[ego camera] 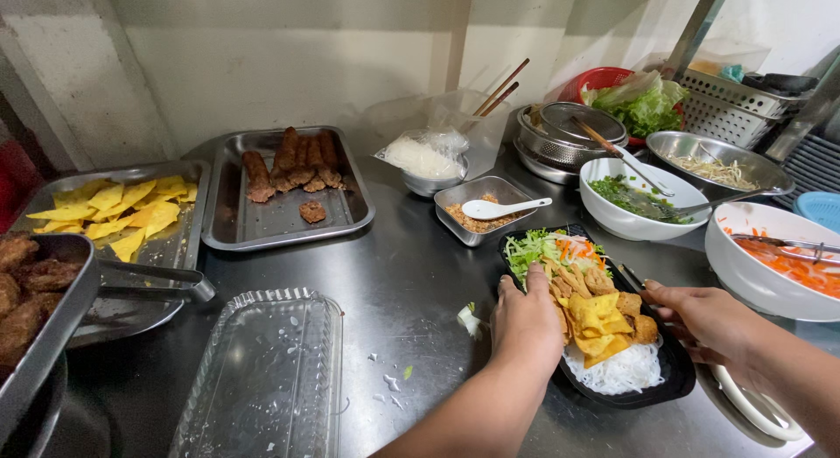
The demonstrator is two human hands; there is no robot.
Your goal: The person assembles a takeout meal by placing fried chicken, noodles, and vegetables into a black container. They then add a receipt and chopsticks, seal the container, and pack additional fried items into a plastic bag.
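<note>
Surface: a dark steel counter (411, 283) was seen against a pale wall.
Clear lid: an empty transparent lid (262, 379) lay at 7 o'clock, nearest.
Black tray: the filled meal tray (674, 370) sat at 4 o'clock, holding noodles, yellow chips and shredded greens.
Left hand (525, 322): fingers were curled, tips pressed on the food at the tray's left rim; nothing was gripped.
Right hand (709, 322): it was half-closed at the tray's right rim; any grip was hidden.
Handling: a light, even press would likely have kept the toppings inside the rim.
Farther: the crumb tin with white spoon (503, 208) at 12 o'clock, the patty tray (350, 215) at 11.
</note>
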